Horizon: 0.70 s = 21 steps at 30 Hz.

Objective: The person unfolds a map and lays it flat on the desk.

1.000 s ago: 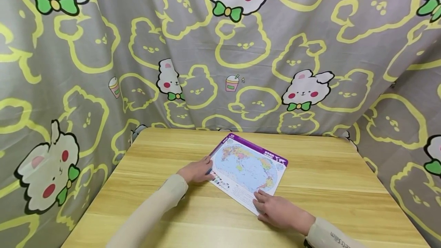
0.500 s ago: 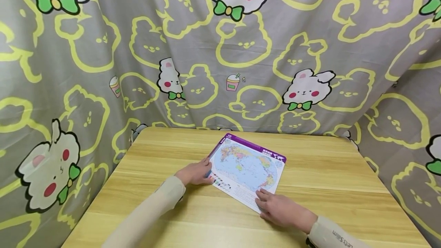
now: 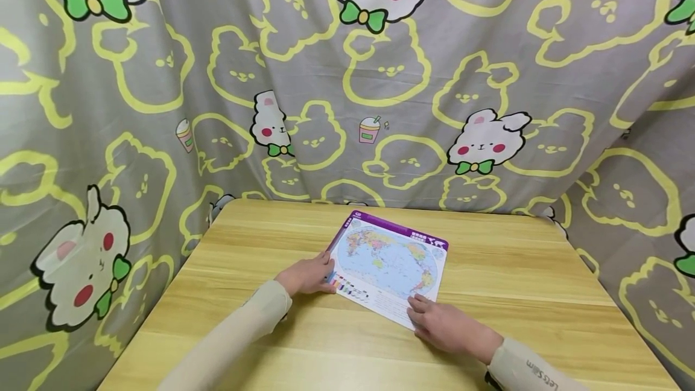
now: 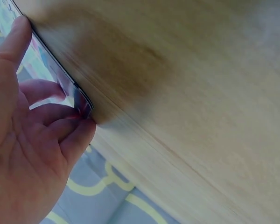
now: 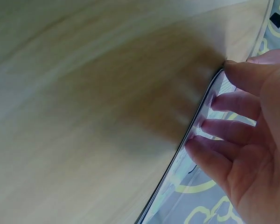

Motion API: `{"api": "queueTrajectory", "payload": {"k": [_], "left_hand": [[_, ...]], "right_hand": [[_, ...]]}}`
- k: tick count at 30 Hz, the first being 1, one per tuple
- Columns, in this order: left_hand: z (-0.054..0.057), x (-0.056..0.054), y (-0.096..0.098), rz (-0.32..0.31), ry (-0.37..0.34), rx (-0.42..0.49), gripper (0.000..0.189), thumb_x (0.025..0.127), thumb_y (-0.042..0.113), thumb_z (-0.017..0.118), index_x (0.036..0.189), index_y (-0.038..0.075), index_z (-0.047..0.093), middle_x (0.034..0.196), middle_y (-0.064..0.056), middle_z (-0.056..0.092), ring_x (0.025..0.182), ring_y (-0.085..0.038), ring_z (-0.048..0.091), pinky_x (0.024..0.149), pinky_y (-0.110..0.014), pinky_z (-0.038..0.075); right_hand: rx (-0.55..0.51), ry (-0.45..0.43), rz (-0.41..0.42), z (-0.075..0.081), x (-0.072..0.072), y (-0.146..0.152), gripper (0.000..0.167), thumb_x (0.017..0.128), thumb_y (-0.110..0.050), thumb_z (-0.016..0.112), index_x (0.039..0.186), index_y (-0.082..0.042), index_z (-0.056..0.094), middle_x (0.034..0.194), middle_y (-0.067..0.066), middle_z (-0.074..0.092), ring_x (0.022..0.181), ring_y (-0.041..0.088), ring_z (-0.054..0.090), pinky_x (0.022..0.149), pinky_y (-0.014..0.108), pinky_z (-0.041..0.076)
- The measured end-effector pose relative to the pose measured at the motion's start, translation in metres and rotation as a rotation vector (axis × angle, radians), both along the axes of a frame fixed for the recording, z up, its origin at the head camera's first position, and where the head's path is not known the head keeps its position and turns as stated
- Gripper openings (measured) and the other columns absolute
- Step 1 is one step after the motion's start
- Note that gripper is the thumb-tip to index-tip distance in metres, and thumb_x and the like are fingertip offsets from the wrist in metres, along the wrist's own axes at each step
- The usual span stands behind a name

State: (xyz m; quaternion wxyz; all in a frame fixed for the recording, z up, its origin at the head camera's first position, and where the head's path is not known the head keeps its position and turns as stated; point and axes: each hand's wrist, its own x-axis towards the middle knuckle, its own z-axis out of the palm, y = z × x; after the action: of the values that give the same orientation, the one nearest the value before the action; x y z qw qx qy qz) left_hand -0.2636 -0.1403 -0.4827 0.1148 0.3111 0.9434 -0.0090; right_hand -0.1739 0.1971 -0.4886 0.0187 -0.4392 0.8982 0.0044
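Note:
A thin, glossy world map board [image 3: 388, 264] with a purple top border lies at a slant on the wooden table. My left hand [image 3: 307, 274] is at its near left corner; in the left wrist view, the thumb [image 4: 22, 35] touches the edge and the fingertips bend loosely about the corner of the map board [image 4: 60, 77]. At the near right corner is my right hand [image 3: 453, 327]. Seen from the right wrist, its spread fingers [image 5: 231, 130] rest along the edge of the map board [image 5: 177, 170], with the thumb by the corner. Finger pads are partly hidden.
The light wooden table [image 3: 521, 288] extends around the board on all sides. A grey curtain [image 3: 391, 77] printed with rabbits and yellow outlines hangs behind the table and along both sides.
The map board has turned slightly counterclockwise, its right side moving away from me and its far left corner shifting left. Both hands have stayed on it, the right one moving slightly right.

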Motion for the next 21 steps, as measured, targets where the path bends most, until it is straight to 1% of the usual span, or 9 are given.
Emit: {"api": "queueTrajectory", "payload": {"k": [5, 14, 17, 21], "left_hand": [[-0.003, 0.003, 0.000, -0.021, 0.033, -0.011, 0.074, 0.089, 0.052, 0.056, 0.139, -0.002, 0.043, 0.146, -0.026, 0.033, 0.134, -0.034, 0.033, 0.105, -0.042, 0.037], [-0.004, 0.007, 0.000, -0.010, 0.020, -0.020, 0.071, 0.091, 0.050, 0.055, 0.139, -0.001, 0.043, 0.147, -0.024, 0.032, 0.136, -0.033, 0.031, 0.106, -0.041, 0.035], [-0.003, 0.009, 0.000, -0.008, 0.020, -0.022, 0.071, 0.091, 0.049, 0.055, 0.139, -0.001, 0.043, 0.147, -0.024, 0.032, 0.136, -0.033, 0.031, 0.106, -0.040, 0.035], [-0.002, 0.013, 0.000, -0.020, 0.038, -0.025, 0.069, 0.092, 0.049, 0.055, 0.138, -0.002, 0.045, 0.146, -0.024, 0.034, 0.135, -0.033, 0.033, 0.105, -0.040, 0.037]], "right_hand": [[-0.021, 0.020, 0.010, 0.001, 0.000, 0.003, 0.038, 0.093, -0.022, 0.059, 0.124, 0.000, 0.061, 0.130, 0.022, 0.054, 0.119, 0.036, 0.052, 0.092, 0.045, 0.048], [-0.009, -0.002, -0.042, 0.002, -0.002, 0.005, 0.038, 0.095, -0.023, 0.056, 0.126, -0.001, 0.060, 0.133, 0.020, 0.052, 0.120, 0.036, 0.051, 0.093, 0.045, 0.047], [-0.016, -0.001, -0.051, 0.003, -0.002, 0.006, 0.037, 0.095, -0.022, 0.057, 0.125, -0.001, 0.060, 0.132, 0.020, 0.053, 0.119, 0.037, 0.051, 0.093, 0.046, 0.047], [-0.042, 0.013, -0.047, 0.003, -0.002, 0.009, 0.036, 0.093, -0.019, 0.059, 0.123, 0.001, 0.061, 0.129, 0.021, 0.055, 0.117, 0.038, 0.053, 0.090, 0.047, 0.049]]}}
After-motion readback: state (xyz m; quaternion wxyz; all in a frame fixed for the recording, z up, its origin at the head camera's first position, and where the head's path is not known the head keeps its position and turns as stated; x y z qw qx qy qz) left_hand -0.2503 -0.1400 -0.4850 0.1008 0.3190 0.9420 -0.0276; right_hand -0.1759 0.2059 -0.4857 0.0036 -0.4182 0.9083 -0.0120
